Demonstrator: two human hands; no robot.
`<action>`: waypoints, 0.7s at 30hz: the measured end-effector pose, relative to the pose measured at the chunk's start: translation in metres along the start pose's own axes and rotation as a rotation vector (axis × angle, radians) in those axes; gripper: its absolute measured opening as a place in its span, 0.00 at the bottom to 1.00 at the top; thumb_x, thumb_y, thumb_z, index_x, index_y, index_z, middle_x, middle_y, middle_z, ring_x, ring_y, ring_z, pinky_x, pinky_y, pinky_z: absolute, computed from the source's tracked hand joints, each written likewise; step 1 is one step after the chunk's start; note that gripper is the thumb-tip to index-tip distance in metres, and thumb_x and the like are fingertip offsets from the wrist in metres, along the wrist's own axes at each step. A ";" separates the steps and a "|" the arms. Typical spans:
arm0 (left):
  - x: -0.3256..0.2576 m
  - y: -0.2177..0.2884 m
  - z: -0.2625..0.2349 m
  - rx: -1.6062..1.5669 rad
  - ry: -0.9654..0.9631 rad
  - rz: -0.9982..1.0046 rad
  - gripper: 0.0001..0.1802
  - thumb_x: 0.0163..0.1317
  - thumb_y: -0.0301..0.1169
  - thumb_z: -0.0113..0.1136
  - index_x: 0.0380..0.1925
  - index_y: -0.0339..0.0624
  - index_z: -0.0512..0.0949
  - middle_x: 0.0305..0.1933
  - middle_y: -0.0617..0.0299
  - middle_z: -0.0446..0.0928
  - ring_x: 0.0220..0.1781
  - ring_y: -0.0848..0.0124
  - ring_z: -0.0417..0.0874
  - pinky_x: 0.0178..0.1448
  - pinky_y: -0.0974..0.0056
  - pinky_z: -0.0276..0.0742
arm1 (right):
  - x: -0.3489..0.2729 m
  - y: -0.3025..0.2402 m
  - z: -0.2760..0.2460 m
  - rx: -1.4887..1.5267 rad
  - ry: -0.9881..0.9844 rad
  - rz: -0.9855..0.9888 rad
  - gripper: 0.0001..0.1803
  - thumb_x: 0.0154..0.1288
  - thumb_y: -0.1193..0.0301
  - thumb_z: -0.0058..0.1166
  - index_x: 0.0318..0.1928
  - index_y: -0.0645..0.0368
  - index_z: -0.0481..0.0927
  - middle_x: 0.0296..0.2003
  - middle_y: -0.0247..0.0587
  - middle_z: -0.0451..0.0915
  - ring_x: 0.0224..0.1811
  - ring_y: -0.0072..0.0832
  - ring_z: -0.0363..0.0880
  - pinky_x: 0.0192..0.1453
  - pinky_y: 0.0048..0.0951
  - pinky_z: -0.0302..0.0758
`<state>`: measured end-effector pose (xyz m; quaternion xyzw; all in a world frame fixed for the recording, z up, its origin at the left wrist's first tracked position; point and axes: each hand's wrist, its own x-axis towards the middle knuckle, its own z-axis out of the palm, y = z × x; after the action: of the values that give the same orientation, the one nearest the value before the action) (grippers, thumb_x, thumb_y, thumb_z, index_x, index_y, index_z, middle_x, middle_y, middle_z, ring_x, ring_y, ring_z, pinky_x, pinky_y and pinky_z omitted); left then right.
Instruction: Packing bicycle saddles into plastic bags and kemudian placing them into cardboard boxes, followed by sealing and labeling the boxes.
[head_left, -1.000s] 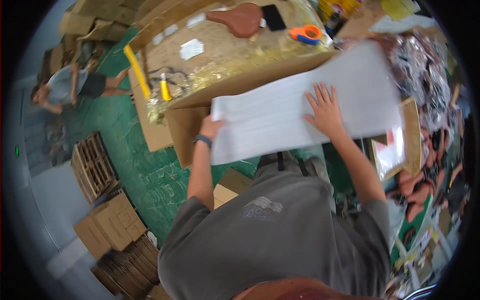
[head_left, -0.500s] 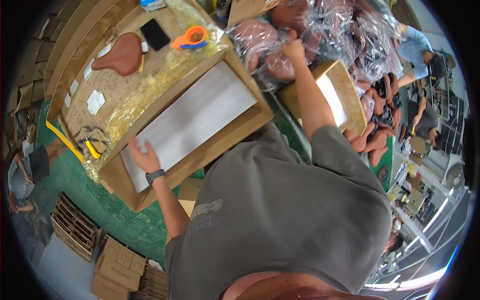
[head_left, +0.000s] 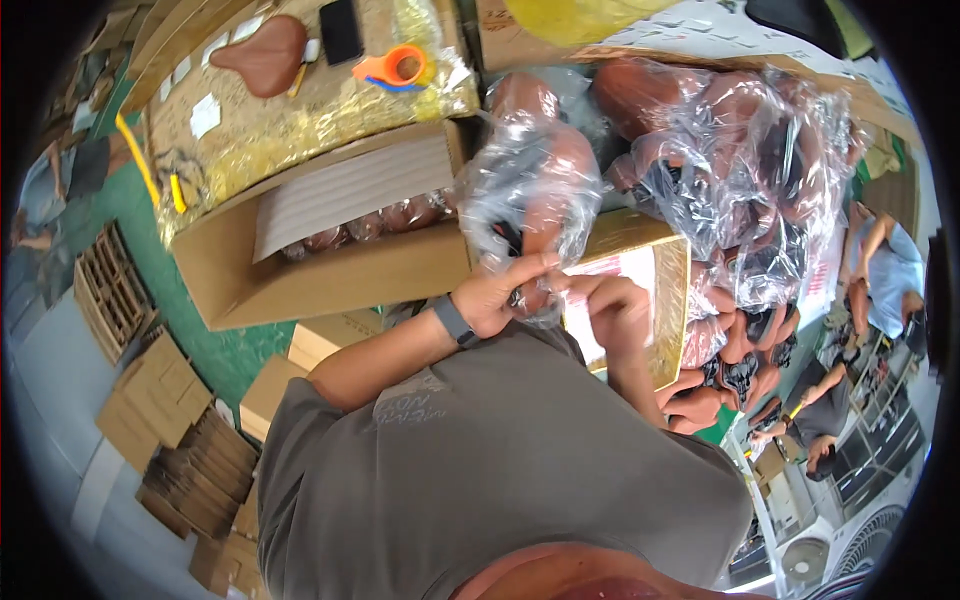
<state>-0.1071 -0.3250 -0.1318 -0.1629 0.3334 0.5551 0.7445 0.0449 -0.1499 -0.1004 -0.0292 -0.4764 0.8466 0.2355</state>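
In front of my chest I hold a brown bicycle saddle [head_left: 548, 215] in a clear plastic bag. My left hand [head_left: 495, 297] grips its near, narrow end, thumb on top. Beside it, my right hand [head_left: 612, 312] is closed, its fingertips pinching the bag at that same end. Just left stands a long open carton [head_left: 330, 290]. A white foam sheet [head_left: 365, 192] leans against its far wall, and several bagged brown saddles [head_left: 400, 216] show beneath the sheet's lower edge.
Bagged saddles [head_left: 740, 140] are heaped at the right. A taped carton [head_left: 672, 330] stands by my right forearm. On the cardboard-topped table lie a bare brown saddle [head_left: 268, 58], a black phone [head_left: 342, 32], an orange tape dispenser [head_left: 405, 66] and a yellow-handled cutter [head_left: 178, 193].
My right hand has come back from the heap with a bagged saddle. My left hand has left the foam sheet and grips the saddle. The sheet now stands tilted, exposing saddles below.
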 end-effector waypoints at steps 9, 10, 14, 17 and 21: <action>-0.233 -0.030 -0.193 0.310 0.196 0.554 0.34 0.77 0.45 0.64 0.76 0.41 0.70 0.63 0.51 0.82 0.59 0.59 0.86 0.62 0.51 0.86 | 0.096 0.304 -0.043 -1.289 1.246 0.388 0.93 0.41 0.53 0.94 0.88 0.67 0.28 0.79 0.74 0.59 0.82 0.66 0.64 0.86 0.59 0.67; -0.265 -0.043 -0.226 0.542 0.587 0.649 0.34 0.80 0.46 0.61 0.79 0.42 0.68 0.67 0.52 0.81 0.64 0.58 0.84 0.65 0.49 0.85 | 0.116 0.311 -0.036 -1.275 1.252 0.524 0.99 0.36 0.52 0.96 0.87 0.66 0.22 0.79 0.81 0.56 0.81 0.71 0.64 0.86 0.59 0.67; -0.344 0.008 -0.386 0.140 0.611 0.771 0.33 0.82 0.46 0.59 0.79 0.42 0.68 0.68 0.54 0.80 0.66 0.58 0.82 0.68 0.48 0.84 | 0.140 0.311 -0.049 -1.386 1.175 0.938 0.96 0.47 0.49 0.89 0.85 0.58 0.11 0.78 0.71 0.64 0.70 0.69 0.80 0.76 0.62 0.79; -0.411 0.063 -0.507 -0.249 0.604 0.884 0.32 0.84 0.46 0.57 0.80 0.41 0.68 0.69 0.55 0.80 0.69 0.57 0.81 0.70 0.48 0.83 | 0.134 0.280 -0.032 -1.672 0.983 0.955 0.84 0.53 0.50 0.83 0.88 0.61 0.24 0.64 0.70 0.84 0.67 0.65 0.85 0.74 0.56 0.81; -0.434 0.201 -0.556 1.842 1.134 0.795 0.19 0.75 0.30 0.58 0.63 0.44 0.82 0.55 0.51 0.87 0.56 0.48 0.87 0.62 0.43 0.82 | 0.057 0.174 0.025 -0.615 1.131 0.546 0.36 0.70 0.62 0.74 0.73 0.64 0.78 0.65 0.51 0.85 0.60 0.39 0.87 0.60 0.43 0.85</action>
<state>-0.5404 -0.9108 -0.2149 0.3331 0.9269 0.1436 0.0967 -0.0774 -0.2215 -0.2195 -0.6492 -0.4743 0.5573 0.2074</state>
